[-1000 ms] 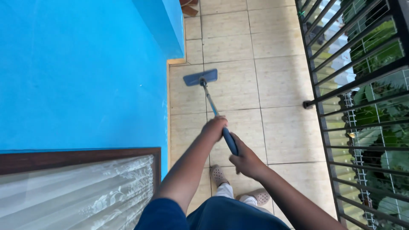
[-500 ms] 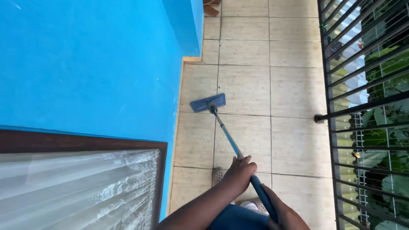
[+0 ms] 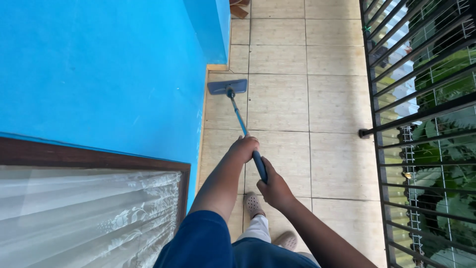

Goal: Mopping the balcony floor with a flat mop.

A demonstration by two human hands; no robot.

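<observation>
Tan floor tiles [image 3: 292, 104] run along a bright blue wall [image 3: 99, 74]. Close beside the wall lies a flat blue mop head [image 3: 227, 87], touching the floor. Its long handle [image 3: 240, 119] leans back from the wall to the person, so both hands can push it. The left hand [image 3: 244, 148] wraps tight round the handle. The right hand [image 3: 274, 187], farther from the wall, grips the dark end, fingers closed.

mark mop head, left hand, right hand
mop head [image 3: 227, 87]: head view, middle of the flat blue pad.
left hand [image 3: 244, 147]: head view, knuckles, on the handle.
right hand [image 3: 274, 187]: head view, back of hand.
</observation>
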